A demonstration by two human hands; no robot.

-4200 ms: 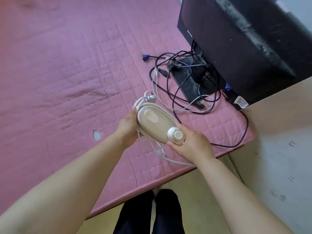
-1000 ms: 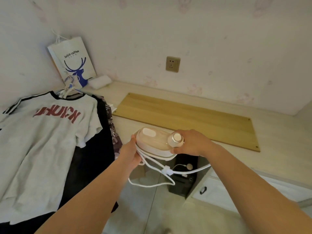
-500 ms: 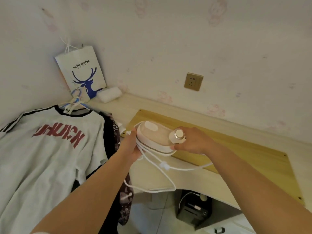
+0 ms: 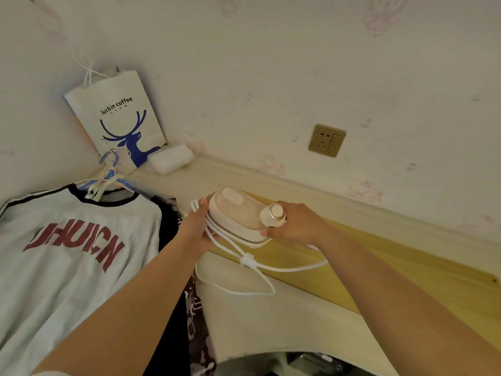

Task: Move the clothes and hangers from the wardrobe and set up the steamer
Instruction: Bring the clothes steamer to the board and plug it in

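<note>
I hold a small white and beige steamer point(image 4: 237, 217) over the desk with both hands. My left hand point(image 4: 199, 229) grips its left end together with coils of the white cord point(image 4: 249, 263). My right hand point(image 4: 291, 225) holds the right end near the round white knob. A loop of cord hangs down onto the desk. At the left lie a white T-shirt point(image 4: 67, 256) with red letters and darker clothes under it, with several hangers point(image 4: 105, 180) at the collar.
A wooden board point(image 4: 393, 270) lies on the pale desk point(image 4: 271, 321) under the steamer. A wall socket point(image 4: 326, 140) sits on the wall above. A paper coffee bag point(image 4: 116, 115) and a white packet point(image 4: 170, 158) stand in the corner. A dark device point(image 4: 314, 362) shows below the desk edge.
I have turned from the pink bed to the desk, carrying the steamer. Over the last second the steamer moved forward over the wooden board, closer to the wall.
</note>
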